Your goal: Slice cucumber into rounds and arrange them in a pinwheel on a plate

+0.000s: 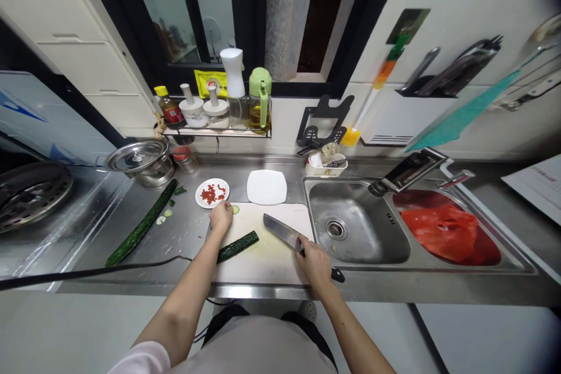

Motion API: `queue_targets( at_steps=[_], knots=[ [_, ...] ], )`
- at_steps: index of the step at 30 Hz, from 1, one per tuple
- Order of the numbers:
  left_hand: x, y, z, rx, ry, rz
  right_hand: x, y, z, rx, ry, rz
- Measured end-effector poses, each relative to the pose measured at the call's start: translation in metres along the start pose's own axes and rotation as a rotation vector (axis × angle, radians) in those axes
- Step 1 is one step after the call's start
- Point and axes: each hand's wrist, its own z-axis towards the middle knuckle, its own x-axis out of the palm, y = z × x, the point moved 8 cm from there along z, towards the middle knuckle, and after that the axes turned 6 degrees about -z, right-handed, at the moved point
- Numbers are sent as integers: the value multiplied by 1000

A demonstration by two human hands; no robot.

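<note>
My right hand [315, 264] grips the black handle of a kitchen knife [280, 231], its blade lying over the white cutting board [267, 269] and pointing up and left. A piece of cucumber [239, 246] with dark green, bumpy skin lies on the board, partly behind my left forearm. My left hand [220, 217] is at the board's far left corner, fingers drawn together; what they hold, if anything, is hidden. Right beside those fingertips is a pale cucumber slice [235, 209]. Just beyond the hand stands a white plate [198, 197] with chopped red pieces.
A white square plate [266, 187] sits behind the board. Left lie a long cucumber [142, 223] and scraps [168, 213], near a lidded steel pot [151, 166]. A black cable [109, 272] crosses the counter. The sink [363, 234] is on the right, with a red plastic bag [442, 232] in its second basin.
</note>
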Motion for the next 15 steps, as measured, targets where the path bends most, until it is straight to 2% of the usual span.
queue_targets(
  at_steps=[15],
  knots=[
    [0,-8,-4,68,4,173,-2,3,2,-17,-7,28]
  ],
)
